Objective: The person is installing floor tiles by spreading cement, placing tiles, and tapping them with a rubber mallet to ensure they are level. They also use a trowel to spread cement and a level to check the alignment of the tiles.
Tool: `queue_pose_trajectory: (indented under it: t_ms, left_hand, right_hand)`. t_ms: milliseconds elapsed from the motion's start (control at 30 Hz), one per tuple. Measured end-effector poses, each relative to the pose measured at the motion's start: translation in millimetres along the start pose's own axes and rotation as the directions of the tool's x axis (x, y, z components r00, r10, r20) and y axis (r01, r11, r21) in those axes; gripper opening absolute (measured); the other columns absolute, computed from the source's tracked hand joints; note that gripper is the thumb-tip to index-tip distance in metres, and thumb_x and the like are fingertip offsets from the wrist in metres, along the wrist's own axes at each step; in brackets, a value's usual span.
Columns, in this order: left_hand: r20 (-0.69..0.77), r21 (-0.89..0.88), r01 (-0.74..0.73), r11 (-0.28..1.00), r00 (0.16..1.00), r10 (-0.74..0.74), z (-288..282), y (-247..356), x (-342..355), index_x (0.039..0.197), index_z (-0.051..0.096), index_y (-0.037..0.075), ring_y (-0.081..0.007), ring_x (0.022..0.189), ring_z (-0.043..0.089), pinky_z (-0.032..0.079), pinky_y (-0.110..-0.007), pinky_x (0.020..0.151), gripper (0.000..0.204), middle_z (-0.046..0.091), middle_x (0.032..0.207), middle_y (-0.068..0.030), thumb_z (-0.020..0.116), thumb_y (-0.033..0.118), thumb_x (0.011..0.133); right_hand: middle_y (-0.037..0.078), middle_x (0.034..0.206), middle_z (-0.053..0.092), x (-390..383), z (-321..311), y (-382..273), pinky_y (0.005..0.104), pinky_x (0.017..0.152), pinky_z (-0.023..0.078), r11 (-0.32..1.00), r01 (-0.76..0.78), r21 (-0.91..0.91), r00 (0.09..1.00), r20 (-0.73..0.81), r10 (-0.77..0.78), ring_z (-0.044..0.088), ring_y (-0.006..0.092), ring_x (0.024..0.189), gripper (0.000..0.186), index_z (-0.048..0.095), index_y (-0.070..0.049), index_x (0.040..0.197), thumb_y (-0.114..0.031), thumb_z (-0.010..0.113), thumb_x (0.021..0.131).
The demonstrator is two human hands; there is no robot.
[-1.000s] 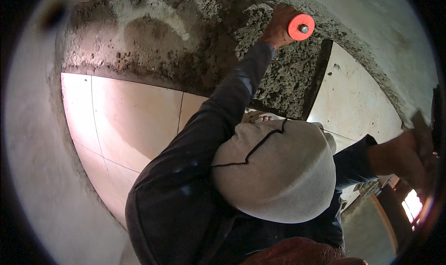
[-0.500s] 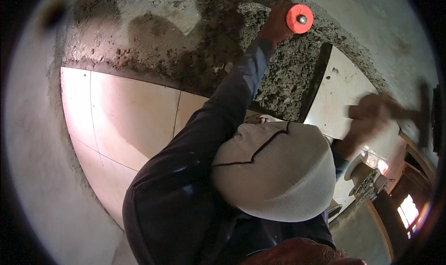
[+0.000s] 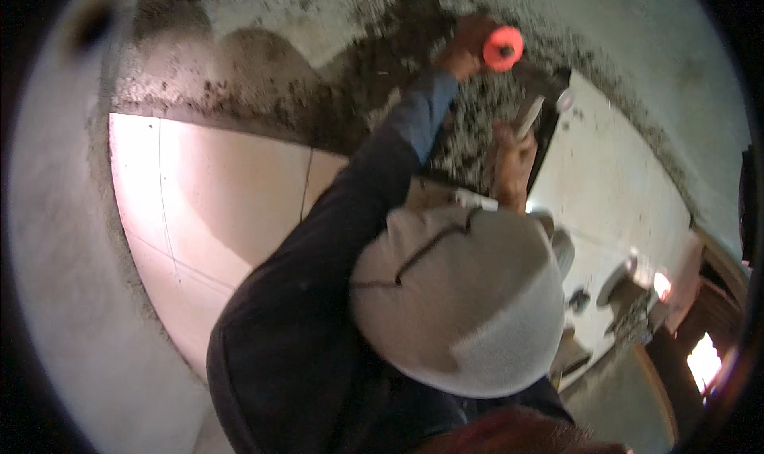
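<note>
My left hand (image 3: 464, 48) reaches out from a dark sleeve and is closed round a chisel (image 3: 503, 50) with a round red hand guard. The chisel's metal striking end faces up in the middle of the guard; its tip is hidden. My right hand (image 3: 513, 163) is wrapped round the pale handle of a hammer (image 3: 528, 120). The blurred hammer head lies just right of the chisel, near the corner of a pale tile. Under both hands is rough, crumbly grey mortar (image 3: 471, 124). A rounded beige cloth shape (image 3: 461, 303) with a dark line hides my right forearm.
Large pale tiles (image 3: 231, 183) lie left of the mortar, and another tile (image 3: 613, 167) lies right of it. Darker rubble (image 3: 278, 88) runs along the far side. Wooden pieces (image 3: 708, 287) and a bright opening (image 3: 703, 362) are at the right. A grey wall (image 3: 56, 255) curves along the left.
My right hand has swung the hammer from the raised right side inward to beside the chisel. My left hand and the chisel have shifted slightly left and nearer.
</note>
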State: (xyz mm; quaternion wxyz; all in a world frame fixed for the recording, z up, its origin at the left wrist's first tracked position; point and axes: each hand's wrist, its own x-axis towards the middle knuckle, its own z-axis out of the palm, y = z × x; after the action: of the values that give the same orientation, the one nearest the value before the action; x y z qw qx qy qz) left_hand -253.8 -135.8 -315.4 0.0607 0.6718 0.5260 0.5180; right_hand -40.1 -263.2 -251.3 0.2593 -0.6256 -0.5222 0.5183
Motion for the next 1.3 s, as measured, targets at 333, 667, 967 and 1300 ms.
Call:
queue_pose_trajectory:
  t_ms: [333, 667, 967, 1300]
  left_hand:
    - [0.303, 0.054, -0.028, 0.998, 0.953, 0.010, -58, 22, 13, 0.112, 0.069, 0.017, -0.0335, 0.118, 0.053, 0.039, -0.053, 0.114, 0.040, 0.060, 0.118, -0.0060, 0.083, 0.033, 0.078]
    - [0.180, -0.167, -0.141, 0.976, 0.969, 0.171, -52, -3, -2, 0.130, 0.063, 0.021, -0.0346, 0.140, 0.040, 0.031, -0.054, 0.122, 0.063, 0.050, 0.142, -0.0079, 0.089, 0.029, 0.073]
    - [0.387, 0.187, -0.111, 0.976, 0.922, 0.031, -55, 10, 14, 0.109, 0.068, 0.015, -0.0337, 0.110, 0.054, 0.037, -0.051, 0.110, 0.048, 0.058, 0.112, -0.0069, 0.090, 0.030, 0.069]
    - [0.071, -0.094, -0.016, 0.995, 0.997, 0.023, -53, 16, 29, 0.105, 0.069, 0.012, -0.0326, 0.113, 0.057, 0.042, -0.050, 0.107, 0.047, 0.062, 0.110, -0.0080, 0.090, 0.023, 0.064]
  right_hand:
    - [-0.004, 0.055, 0.040, -78, -75, -119, 0.0239, 0.035, 0.024, 0.869, 0.336, 0.362, 0.941, -0.101, -0.322, 0.034, 0.0035, 0.042, 0.020, 0.051, -0.009, 0.084, -0.017, 0.064, 0.096]
    - [0.003, 0.072, 0.055, -28, 4, -72, 0.0328, 0.058, 0.046, 0.616, 0.766, 0.185, 0.626, -0.433, -0.648, 0.052, 0.0157, 0.065, 0.021, 0.056, -0.002, 0.088, -0.019, 0.059, 0.099]
    - [-0.001, 0.073, 0.058, -33, -29, -73, 0.0230, 0.051, 0.037, 0.963, 0.146, 0.229, 0.986, -0.115, -0.122, 0.048, 0.0057, 0.060, 0.016, 0.066, -0.001, 0.096, -0.017, 0.066, 0.095]
    - [0.002, 0.075, 0.056, 12, -1, -81, 0.0319, 0.058, 0.043, 0.747, 0.665, -0.013, 0.715, -0.279, -0.641, 0.054, 0.0144, 0.068, 0.019, 0.061, -0.005, 0.091, -0.023, 0.058, 0.098]
